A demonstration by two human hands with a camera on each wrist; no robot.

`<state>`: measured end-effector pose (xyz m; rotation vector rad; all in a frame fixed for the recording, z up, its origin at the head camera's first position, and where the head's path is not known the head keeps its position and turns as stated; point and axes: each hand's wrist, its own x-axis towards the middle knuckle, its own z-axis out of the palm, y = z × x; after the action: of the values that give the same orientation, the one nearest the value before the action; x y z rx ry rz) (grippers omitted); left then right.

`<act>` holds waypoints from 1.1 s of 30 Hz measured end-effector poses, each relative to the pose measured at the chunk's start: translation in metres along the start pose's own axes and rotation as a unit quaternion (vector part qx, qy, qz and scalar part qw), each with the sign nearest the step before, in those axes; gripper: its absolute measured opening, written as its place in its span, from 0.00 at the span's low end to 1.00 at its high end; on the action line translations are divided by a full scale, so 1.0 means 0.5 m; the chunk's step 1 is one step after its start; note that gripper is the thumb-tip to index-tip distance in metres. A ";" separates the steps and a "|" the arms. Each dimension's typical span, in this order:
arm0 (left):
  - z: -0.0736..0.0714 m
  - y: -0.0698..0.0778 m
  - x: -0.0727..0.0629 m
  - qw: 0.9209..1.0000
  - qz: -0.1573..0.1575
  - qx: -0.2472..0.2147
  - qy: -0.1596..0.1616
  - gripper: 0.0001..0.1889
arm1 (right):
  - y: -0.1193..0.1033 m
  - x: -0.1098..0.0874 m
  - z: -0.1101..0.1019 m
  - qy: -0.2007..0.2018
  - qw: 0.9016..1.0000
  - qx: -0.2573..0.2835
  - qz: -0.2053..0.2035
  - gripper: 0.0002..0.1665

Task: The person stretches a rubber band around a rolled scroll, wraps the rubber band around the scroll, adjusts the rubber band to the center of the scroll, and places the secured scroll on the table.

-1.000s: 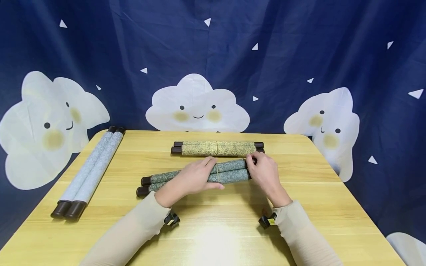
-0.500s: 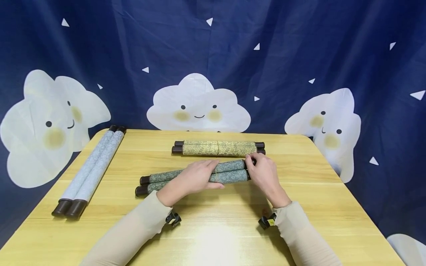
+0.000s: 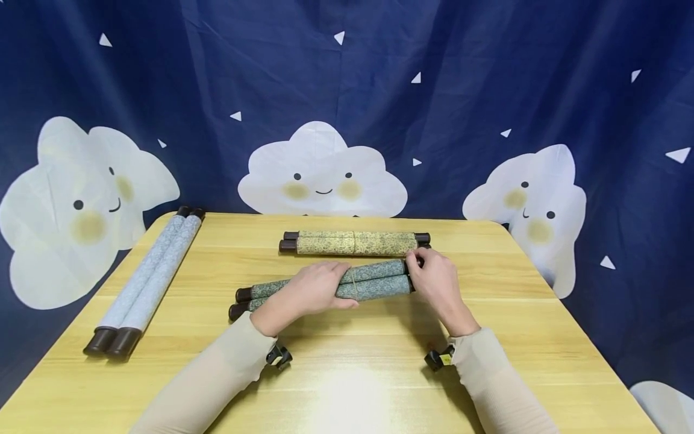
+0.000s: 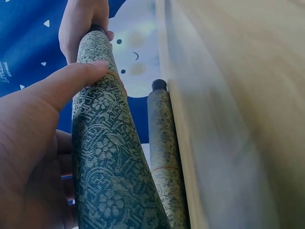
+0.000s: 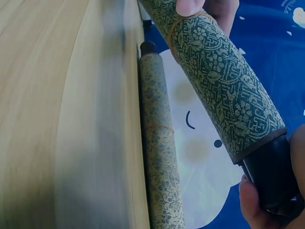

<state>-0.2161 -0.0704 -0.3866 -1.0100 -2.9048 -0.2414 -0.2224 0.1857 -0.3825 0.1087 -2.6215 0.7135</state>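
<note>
A double-rolled green brocade scroll with dark end knobs is tilted slightly across the middle of the table, its right end raised. A thin rubber band circles it. My left hand grips the scroll left of the band, thumb on the near side and fingers over the far side. In the left wrist view, the thumb lies across the flower-patterned cloth. At the right end, my right hand holds the dark knobs, covering part of them.
Behind the green scroll, a banded yellow patterned scroll lies crosswise on the wooden table. A longer pale blue scroll lies slanted along the left edge. A navy curtain with clouds hangs behind.
The green scroll has shifted slightly to the right along with my right hand. My left hand now sits a little farther left along it. The other scrolls stay put.
</note>
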 end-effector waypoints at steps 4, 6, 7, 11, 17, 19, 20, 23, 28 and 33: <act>0.003 0.000 -0.001 1.000 -0.001 -0.003 0.008 0.49 | -0.004 -0.001 0.001 0.001 1.000 -0.003 -0.007 0.19; 0.005 0.002 -0.001 1.000 0.002 -0.012 0.020 0.52 | -0.008 -0.002 0.000 0.003 1.000 -0.005 -0.011 0.18; 0.006 0.003 0.000 0.999 0.004 -0.019 0.027 0.53 | -0.010 -0.003 0.000 0.004 1.000 -0.005 -0.014 0.18; 0.007 0.007 0.001 0.998 0.015 -0.034 0.050 0.56 | -0.023 -0.008 -0.003 0.005 1.000 0.000 -0.025 0.18; 0.010 0.009 0.003 0.998 0.020 -0.030 0.046 0.54 | -0.032 -0.013 -0.004 0.007 1.000 0.004 -0.024 0.18; 0.011 0.008 0.002 0.999 0.018 -0.029 0.037 0.53 | -0.031 -0.013 -0.003 0.006 1.000 0.006 -0.022 0.17; 0.011 0.007 0.002 0.999 0.017 -0.028 0.033 0.52 | -0.030 -0.013 -0.003 0.004 1.000 0.007 -0.022 0.17; 0.011 0.004 0.003 0.999 0.012 -0.029 0.025 0.52 | -0.024 -0.010 0.001 0.001 1.000 0.010 -0.019 0.18; 0.010 0.001 0.002 0.999 0.011 -0.029 0.020 0.50 | -0.013 -0.004 0.005 0.003 1.000 0.013 -0.019 0.20; 0.011 -0.001 0.004 1.000 0.003 -0.014 0.020 0.50 | -0.007 -0.001 0.006 -0.001 1.000 0.015 -0.014 0.19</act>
<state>-0.2179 -0.0688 -0.3918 -1.0063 -2.8708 -0.2985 -0.2225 0.1813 -0.3833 0.1531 -2.6065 0.7429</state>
